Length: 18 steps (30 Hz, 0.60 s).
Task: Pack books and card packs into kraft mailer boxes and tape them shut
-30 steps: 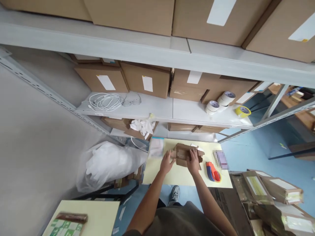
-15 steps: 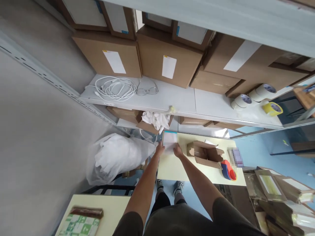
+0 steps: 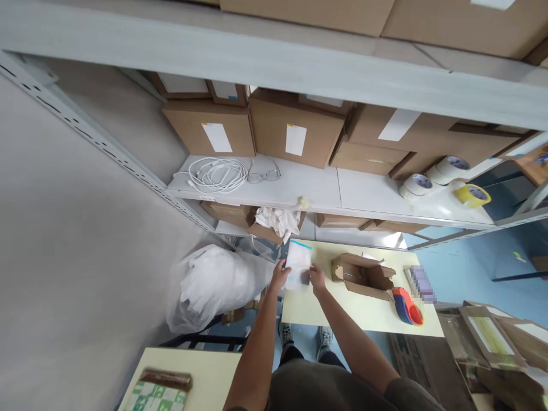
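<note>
A white packet (image 3: 298, 260) with a blue strip along its top edge is held over the left end of the pale yellow table (image 3: 342, 317). My left hand (image 3: 280, 274) is closed on the packet's left edge. On its right edge, the fingers of my right hand (image 3: 315, 278) are closed too. Right of my hands lies an open cardboard box (image 3: 363, 277), its flaps raised. A red and blue object (image 3: 407, 306) stands beyond the box, near a purple pack (image 3: 422, 283).
A metal shelf (image 3: 308, 185) ahead carries cartons, coiled white cable (image 3: 220, 174), glasses (image 3: 264, 173) and tape rolls (image 3: 473, 194). Below it, crumpled white paper (image 3: 278, 221) fills a box. A large white plastic bag (image 3: 214, 285) stands left; flattened cartons (image 3: 492, 337) lie right.
The packet's blue strip is now tilted and the packet appears lifted off the table, with both hands still at its sides. The camera view has shifted, showing more of the upper shelf.
</note>
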Motion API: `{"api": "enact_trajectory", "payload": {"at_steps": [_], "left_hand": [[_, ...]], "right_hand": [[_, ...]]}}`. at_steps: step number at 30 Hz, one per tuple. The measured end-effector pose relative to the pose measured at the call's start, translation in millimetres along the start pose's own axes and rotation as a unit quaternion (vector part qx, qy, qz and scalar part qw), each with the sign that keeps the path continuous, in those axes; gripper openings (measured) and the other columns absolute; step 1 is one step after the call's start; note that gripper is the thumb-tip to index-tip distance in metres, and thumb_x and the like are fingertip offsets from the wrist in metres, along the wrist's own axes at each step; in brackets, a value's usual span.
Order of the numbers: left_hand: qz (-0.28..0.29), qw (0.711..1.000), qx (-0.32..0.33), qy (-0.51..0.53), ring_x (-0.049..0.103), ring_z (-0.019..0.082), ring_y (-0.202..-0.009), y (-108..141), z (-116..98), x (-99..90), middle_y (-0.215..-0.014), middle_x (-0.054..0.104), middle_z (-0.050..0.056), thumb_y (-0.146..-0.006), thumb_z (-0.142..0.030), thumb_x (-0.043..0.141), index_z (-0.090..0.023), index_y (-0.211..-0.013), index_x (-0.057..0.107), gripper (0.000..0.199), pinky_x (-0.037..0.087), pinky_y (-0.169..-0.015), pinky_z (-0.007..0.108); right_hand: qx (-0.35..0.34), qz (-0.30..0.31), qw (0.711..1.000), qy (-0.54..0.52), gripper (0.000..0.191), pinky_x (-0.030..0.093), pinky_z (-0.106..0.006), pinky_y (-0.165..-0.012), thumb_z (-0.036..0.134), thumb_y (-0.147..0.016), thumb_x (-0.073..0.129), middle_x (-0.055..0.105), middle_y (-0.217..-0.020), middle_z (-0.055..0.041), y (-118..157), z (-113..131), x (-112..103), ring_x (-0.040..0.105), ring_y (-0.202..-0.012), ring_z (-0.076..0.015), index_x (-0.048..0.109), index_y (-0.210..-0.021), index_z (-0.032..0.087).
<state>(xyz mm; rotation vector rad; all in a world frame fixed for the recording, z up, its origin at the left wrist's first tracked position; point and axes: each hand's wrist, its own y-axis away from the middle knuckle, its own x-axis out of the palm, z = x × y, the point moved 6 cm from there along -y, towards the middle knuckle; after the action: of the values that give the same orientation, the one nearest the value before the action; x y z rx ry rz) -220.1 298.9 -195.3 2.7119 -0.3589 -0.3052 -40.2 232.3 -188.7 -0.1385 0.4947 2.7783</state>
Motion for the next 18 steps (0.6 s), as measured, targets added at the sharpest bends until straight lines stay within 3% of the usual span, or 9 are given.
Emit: {"api": "enact_trajectory", "payload": {"at_steps": [3,6,8,11,14,18], "left_hand": [[0.028,0.998,0.014,0.053,0.073,0.028,-0.111,21.3,-24.8,0.2,-0.121,0.077,0.011,-0.080,-0.030,0.068,-0.018,-0.130,0.066,0.052,0.059,-0.093,0.037],[0.035,0.997,0.031,0.061,0.072,0.029,-0.115,39.8,-61.8,8.7,-0.130,0.074,0.013,-0.080,-0.032,0.072,-0.019,-0.140,0.060,0.063,0.060,-0.094,0.038],[0.043,0.996,0.043,0.067,0.073,0.029,-0.112,49.1,-89.3,24.9,-0.131,0.074,0.013,-0.078,-0.035,0.077,-0.021,-0.145,0.056,0.072,0.061,-0.093,0.039],[0.061,0.993,0.060,0.083,0.076,0.028,-0.104,58.3,-126.8,67.0,-0.123,0.076,0.011,-0.074,-0.036,0.082,-0.021,-0.145,0.054,0.078,0.061,-0.088,0.039],[0.074,0.990,0.071,0.095,0.076,0.028,-0.102,65.4,-152.5,123.7,-0.116,0.078,0.013,-0.071,-0.036,0.086,-0.018,-0.138,0.058,0.075,0.061,-0.086,0.037],[0.092,0.991,0.016,0.098,0.076,0.027,-0.100,77.7,-155.7,206.1,-0.108,0.079,0.014,-0.076,-0.044,0.083,-0.016,-0.120,0.067,0.054,0.061,-0.085,0.036]], "right_hand": [[0.045,-0.023,0.996,-0.074,0.056,0.060,-0.037,-0.068,0.050,-0.071,0.071,0.078,-0.093,-0.0116,11.4,27.6,-26.0,0.073,-0.080,-0.0278,0.071,-0.115,0.015],[0.047,0.019,0.992,-0.114,0.058,0.060,-0.035,-0.073,0.045,-0.070,0.072,0.078,-0.106,-0.0121,27.8,64.0,-52.9,0.074,-0.089,-0.0271,0.071,-0.122,0.018],[0.040,0.050,0.991,-0.116,0.063,0.060,-0.036,-0.077,0.045,-0.073,0.072,0.078,-0.114,-0.0116,41.7,86.0,-75.1,0.074,-0.096,-0.0274,0.067,-0.131,0.021],[0.017,0.071,0.990,-0.123,0.071,0.061,-0.038,-0.081,0.043,-0.076,0.070,0.077,-0.121,-0.0103,60.9,106.9,-118.5,0.074,-0.100,-0.0279,0.060,-0.143,0.025],[-0.016,0.042,0.989,-0.140,0.079,0.061,-0.039,-0.084,0.037,-0.072,0.068,0.077,-0.123,-0.0104,69.4,110.5,-177.7,0.074,-0.102,-0.0294,0.056,-0.149,0.023],[-0.043,-0.004,0.996,-0.079,0.086,0.061,-0.039,-0.084,0.027,-0.065,0.063,0.077,-0.120,-0.0092,61.0,100.4,-269.1,0.072,-0.103,-0.0300,0.055,-0.150,0.022]]}}
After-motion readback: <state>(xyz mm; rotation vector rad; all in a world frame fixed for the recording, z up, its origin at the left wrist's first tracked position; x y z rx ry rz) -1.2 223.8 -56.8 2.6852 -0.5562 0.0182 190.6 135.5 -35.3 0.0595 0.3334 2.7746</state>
